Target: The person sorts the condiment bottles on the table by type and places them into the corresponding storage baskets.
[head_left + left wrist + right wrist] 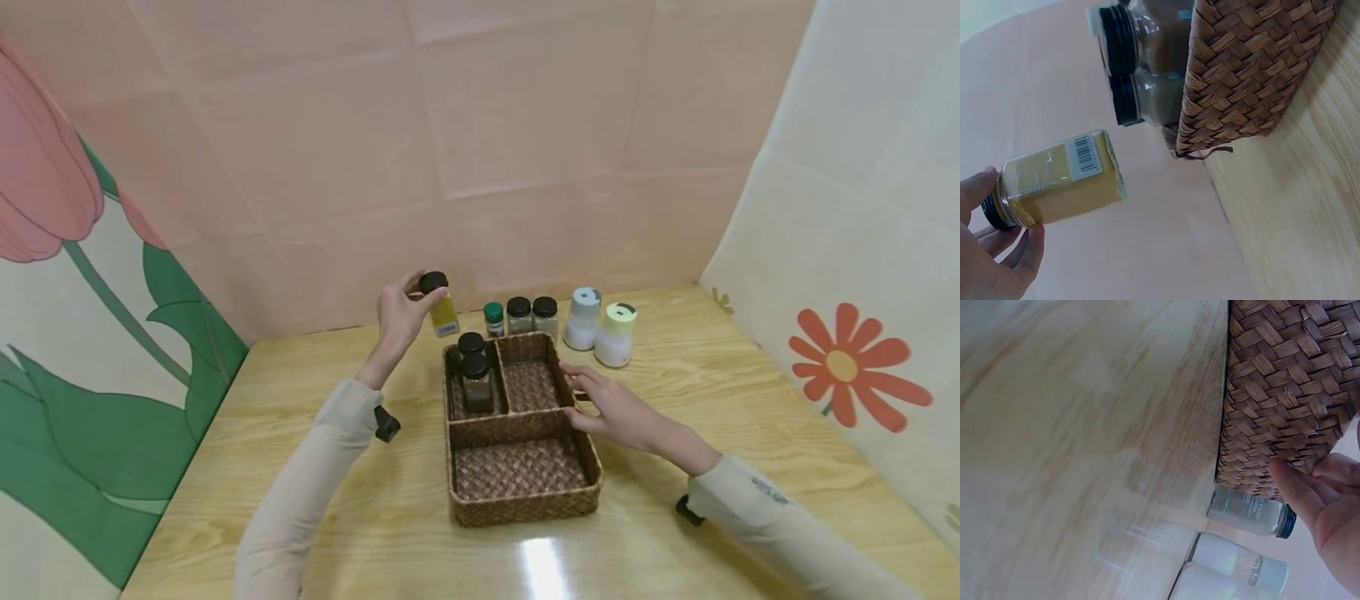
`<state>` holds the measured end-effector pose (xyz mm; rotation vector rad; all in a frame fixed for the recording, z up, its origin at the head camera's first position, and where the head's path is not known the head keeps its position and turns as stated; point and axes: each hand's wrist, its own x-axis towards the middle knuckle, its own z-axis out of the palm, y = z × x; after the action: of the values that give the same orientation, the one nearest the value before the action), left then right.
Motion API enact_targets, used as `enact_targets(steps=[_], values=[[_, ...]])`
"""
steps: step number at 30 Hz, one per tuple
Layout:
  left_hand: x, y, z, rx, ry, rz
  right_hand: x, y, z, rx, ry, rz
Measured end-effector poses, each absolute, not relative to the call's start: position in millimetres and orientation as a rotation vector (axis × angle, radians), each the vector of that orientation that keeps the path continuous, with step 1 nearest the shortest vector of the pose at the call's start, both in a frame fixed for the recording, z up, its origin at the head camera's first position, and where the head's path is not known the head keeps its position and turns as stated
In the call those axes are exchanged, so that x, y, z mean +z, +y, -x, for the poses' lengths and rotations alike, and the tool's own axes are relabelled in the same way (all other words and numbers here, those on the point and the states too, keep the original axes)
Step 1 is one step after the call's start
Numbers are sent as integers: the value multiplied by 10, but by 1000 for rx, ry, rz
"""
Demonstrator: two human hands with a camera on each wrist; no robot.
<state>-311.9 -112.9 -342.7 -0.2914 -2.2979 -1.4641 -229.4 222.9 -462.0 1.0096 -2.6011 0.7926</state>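
Observation:
My left hand (401,315) pinches a spice jar (444,315) of yellow powder by its black lid. The jar hangs tilted in the air, just off the back left corner of a brown woven basket (525,506). A barcode label shows on the jar (1063,178) in the left wrist view. Two black-lidded jars of dark spice (477,392) stand one behind the other in the basket's back left compartment. My right hand (611,408) rests at the basket's right side; its fingertips (1282,472) touch the woven wall in the right wrist view.
Behind the basket stand a small green-lidded bottle (493,318) and two black-lidded jars (545,317). Two white containers, one with a blue-grey top (582,319) and one with a yellow-green top (617,335), stand to their right. A pink cloth wall (450,150) borders the table's back edge.

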Motion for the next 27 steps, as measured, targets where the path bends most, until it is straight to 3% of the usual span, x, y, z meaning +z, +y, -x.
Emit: enact_targets(steps=[27], values=[[-3344, -1191, 2743, -1451, -2308, 457, -4615, 2227, 2288, 795, -2589, -1020]])
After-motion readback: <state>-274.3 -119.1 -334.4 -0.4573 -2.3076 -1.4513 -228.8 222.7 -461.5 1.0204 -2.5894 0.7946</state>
